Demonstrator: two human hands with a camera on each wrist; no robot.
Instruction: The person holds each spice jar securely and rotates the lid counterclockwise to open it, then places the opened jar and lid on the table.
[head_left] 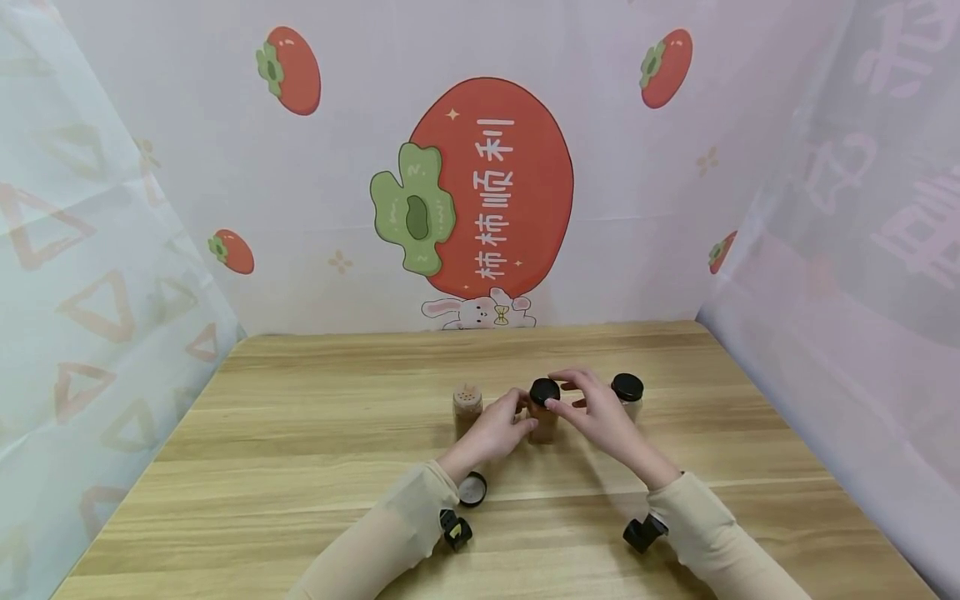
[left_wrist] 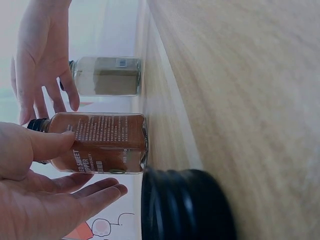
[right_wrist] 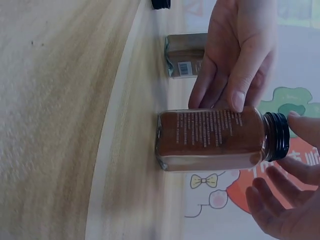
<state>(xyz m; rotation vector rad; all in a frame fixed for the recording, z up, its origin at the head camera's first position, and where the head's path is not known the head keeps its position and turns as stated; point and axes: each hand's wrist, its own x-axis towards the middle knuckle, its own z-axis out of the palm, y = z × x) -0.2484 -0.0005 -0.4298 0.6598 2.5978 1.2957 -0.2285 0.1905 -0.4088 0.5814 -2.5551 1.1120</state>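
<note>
A glass spice jar of red-brown powder stands upright on the table, its printed label reading partly "SWEET PEPPER". My left hand holds its side, thumb on the near face and some fingers behind. Over the jar's black cap is my right hand; thumb and forefinger sit at opposite edges of the cap, the other fingers spread away from it. Left of the left hand stands a second spice jar, uncapped, with a perforated shaker top. A loose black cap lies nearer on the table.
A third jar, black-capped with pale brown powder, stands just beyond the right hand. The wooden table meets printed cloth walls at the back and sides. Small black cameras are strapped to both wrists.
</note>
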